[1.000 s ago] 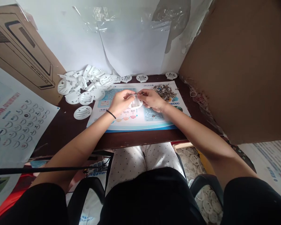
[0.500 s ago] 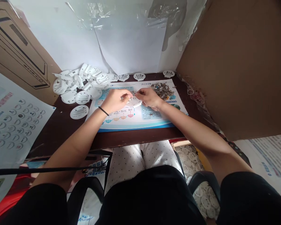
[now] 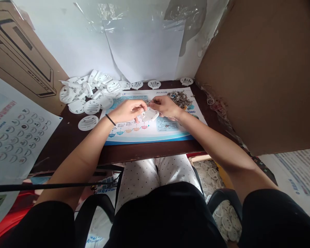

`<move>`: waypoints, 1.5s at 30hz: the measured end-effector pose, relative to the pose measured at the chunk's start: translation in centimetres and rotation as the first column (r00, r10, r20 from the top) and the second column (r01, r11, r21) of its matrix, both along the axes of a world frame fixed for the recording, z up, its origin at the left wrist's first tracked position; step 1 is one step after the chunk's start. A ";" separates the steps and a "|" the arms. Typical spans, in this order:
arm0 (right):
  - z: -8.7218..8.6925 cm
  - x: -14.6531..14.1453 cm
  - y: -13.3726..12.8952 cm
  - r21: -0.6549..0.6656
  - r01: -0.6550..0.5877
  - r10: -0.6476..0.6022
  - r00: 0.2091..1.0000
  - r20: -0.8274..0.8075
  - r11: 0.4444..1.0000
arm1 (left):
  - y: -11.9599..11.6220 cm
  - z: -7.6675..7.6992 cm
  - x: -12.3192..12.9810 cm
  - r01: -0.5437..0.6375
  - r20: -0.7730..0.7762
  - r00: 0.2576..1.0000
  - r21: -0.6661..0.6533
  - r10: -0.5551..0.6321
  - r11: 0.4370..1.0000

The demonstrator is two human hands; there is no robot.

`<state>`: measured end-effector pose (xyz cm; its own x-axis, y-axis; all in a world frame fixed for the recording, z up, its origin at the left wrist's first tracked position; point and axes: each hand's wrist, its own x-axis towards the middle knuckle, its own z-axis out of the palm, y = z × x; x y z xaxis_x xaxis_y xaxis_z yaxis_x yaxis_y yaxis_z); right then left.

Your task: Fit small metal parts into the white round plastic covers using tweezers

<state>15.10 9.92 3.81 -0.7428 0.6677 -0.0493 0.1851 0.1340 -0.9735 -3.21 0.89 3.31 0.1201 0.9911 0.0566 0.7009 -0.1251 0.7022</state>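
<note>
A round white plastic piece [image 3: 150, 115] is tilted between my hands, above a printed sheet. My right hand [image 3: 167, 108] is closed on its right side, thumb and forefinger pinched together near the far edge. At the piece's left edge, my left hand [image 3: 129, 111] has its thumb and forefinger drawn together, with tiny shiny bits by the fingertips. What exactly the left fingers pinch is too small to make out. A heap of small metal parts [image 3: 181, 99] lies just beyond my right hand.
White plastic pieces [image 3: 91, 106] are piled at the back left, a few more along the back edge. The printed sheet [image 3: 144, 137] covers the middle of the dark table [image 3: 136, 151]. Cardboard [image 3: 260, 69] walls the right side; a box of white pieces [image 3: 209, 175] stands below.
My left hand has shifted slightly left and its fingers have opened out a little from the piece. The white piece is tilted so that more of its face shows. My right hand stays nearly still.
</note>
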 end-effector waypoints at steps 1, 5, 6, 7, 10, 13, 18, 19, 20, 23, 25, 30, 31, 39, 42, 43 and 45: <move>-0.1 0.0 0.0 0.005 -0.007 0.007 1.000 -0.001 1.000 | 0.0 0.0 0.0 0.011 0.001 1.000 -0.006 -0.011 1.000; -0.8 -0.3 0.1 0.035 -0.041 0.041 0.999 -0.005 0.999 | 0.1 -0.3 -0.1 0.011 -0.010 1.000 -0.025 -0.011 1.000; -1.1 -0.4 0.2 0.049 -0.044 0.045 0.999 -0.012 0.998 | 0.1 -0.4 -0.1 0.002 -0.019 1.000 -0.023 -0.002 1.000; -1.3 -0.4 0.3 0.067 -0.047 0.048 0.999 -0.020 0.997 | 0.1 -0.4 -0.1 -0.007 -0.030 1.000 -0.019 0.006 1.000; -2.0 -0.7 0.7 0.152 -0.050 0.054 0.998 -0.023 0.987 | 0.1 -0.7 -0.2 -0.019 -0.052 0.998 -0.012 0.018 1.000; -2.4 -0.8 1.2 0.311 -0.023 0.028 1.000 -0.011 0.950 | 0.2 -0.9 0.0 -0.054 0.008 0.999 0.045 0.054 0.998; -2.0 -0.7 1.2 0.486 0.100 -0.075 0.995 -0.072 0.868 | 0.5 -1.1 1.1 -0.314 0.369 0.885 0.022 0.284 0.949; -1.9 -0.6 1.1 0.488 0.120 -0.090 0.992 -0.084 0.864 | 0.6 -1.1 1.3 -0.342 0.458 0.831 -0.027 0.316 0.939; -1.8 -0.6 0.9 0.487 0.137 -0.105 0.990 -0.092 0.862 | 0.7 -1.1 1.5 -0.354 0.537 0.772 -0.083 0.341 0.932; -1.6 -0.5 0.3 0.492 0.162 -0.130 0.986 -0.100 0.855 | 0.8 -1.2 1.8 -0.318 0.665 0.634 -0.241 0.395 0.917; -1.5 -0.6 0.1 0.503 0.159 -0.126 0.987 -0.099 0.850 | 0.9 -1.4 1.8 -0.275 0.673 0.623 -0.288 0.398 0.917; -1.7 -0.6 0.2 0.503 0.154 -0.125 0.988 -0.091 0.850 | 0.9 -1.8 1.8 -0.243 0.645 0.679 -0.252 0.350 0.937; -1.7 -0.6 0.3 0.500 0.153 -0.120 0.988 -0.097 0.852 | 0.8 -1.9 1.8 -0.250 0.634 0.691 -0.241 0.347 0.938; -2.8 -0.9 1.4 0.452 0.086 -0.054 0.995 -0.083 0.888 | 0.9 -2.3 1.7 -0.288 0.538 0.783 -0.132 0.312 0.949; -3.1 -1.1 1.6 0.402 0.146 -0.088 0.983 -0.159 0.904 | 1.0 -2.0 2.0 -0.278 0.692 0.652 -0.162 0.310 0.947; -3.2 -1.2 1.6 0.380 0.177 -0.112 0.976 -0.187 0.908 | 1.0 -1.9 2.1 -0.251 0.738 0.604 -0.181 0.300 0.951; -3.4 -1.3 1.5 0.336 0.232 -0.160 0.960 -0.230 0.913 | 0.9 -1.7 2.5 -0.181 0.778 0.565 -0.210 0.276 0.961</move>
<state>13.82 11.46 0.45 -0.5657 0.7468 0.3497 0.0568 0.4584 -0.8870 -0.72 1.74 1.61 -0.1573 0.9842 -0.0810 -0.1470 0.0578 0.9874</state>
